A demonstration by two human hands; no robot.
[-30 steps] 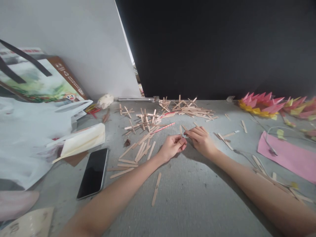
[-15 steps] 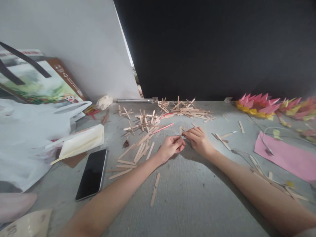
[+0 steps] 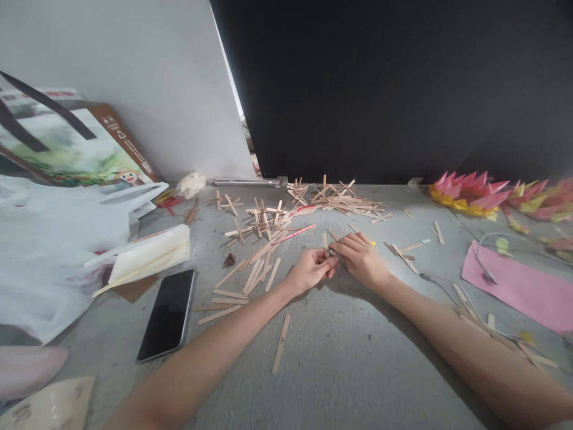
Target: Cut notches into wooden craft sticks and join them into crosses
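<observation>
Near the middle of the grey surface, my left hand (image 3: 310, 268) is closed, its fingers pinching a wooden craft stick (image 3: 324, 240) whose upper end points away from me. My right hand (image 3: 362, 258) is closed close beside it, fingertips almost touching the left ones. A small greyish, metallic-looking tip shows between the two hands. A yellow end (image 3: 373, 243) pokes out behind my right hand, apparently of a slim tool that the fingers mostly hide. A single craft stick (image 3: 281, 344) lies in front of my left forearm.
Piled craft sticks (image 3: 349, 202) lie along the dark panel, others left of my hands. A smartphone (image 3: 166, 315), an open notebook (image 3: 150, 261) and a white plastic bag (image 3: 54, 251) are at left. Pink paper (image 3: 514, 292), a cable (image 3: 486, 269) and a pink-yellow paper flower (image 3: 470, 194) are at right.
My right hand has turned slightly and the yellow end now shows behind it. The left fingers have shifted a little around the stick. The view has moved very slightly.
</observation>
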